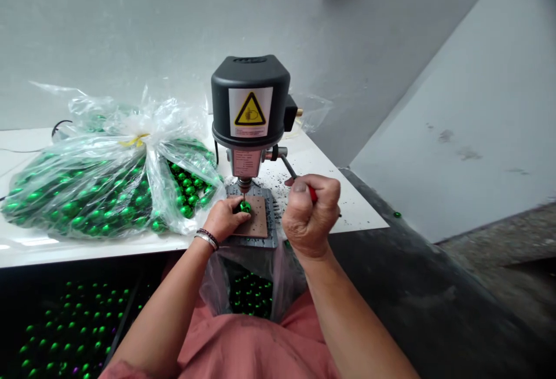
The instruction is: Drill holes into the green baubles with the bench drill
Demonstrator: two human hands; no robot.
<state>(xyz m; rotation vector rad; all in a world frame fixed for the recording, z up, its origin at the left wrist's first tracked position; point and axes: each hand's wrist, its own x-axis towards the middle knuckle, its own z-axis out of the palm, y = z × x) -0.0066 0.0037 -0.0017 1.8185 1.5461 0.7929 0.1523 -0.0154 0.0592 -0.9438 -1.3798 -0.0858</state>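
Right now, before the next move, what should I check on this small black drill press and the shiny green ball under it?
1. Glossy green ball under the steel drill chuck: ok.
2. Left hand gripping the ball, fingers against it: ok.
3. Right hand closed around the red-handled metal lever: ok.
4. Brown flat pad lying on the grey drill base, under the left hand: ok.
5. Drill tip touching the ball: cannot tell, hidden and too small.
6. White tabletop free of dark chips: not ok, chips are scattered beside the base.
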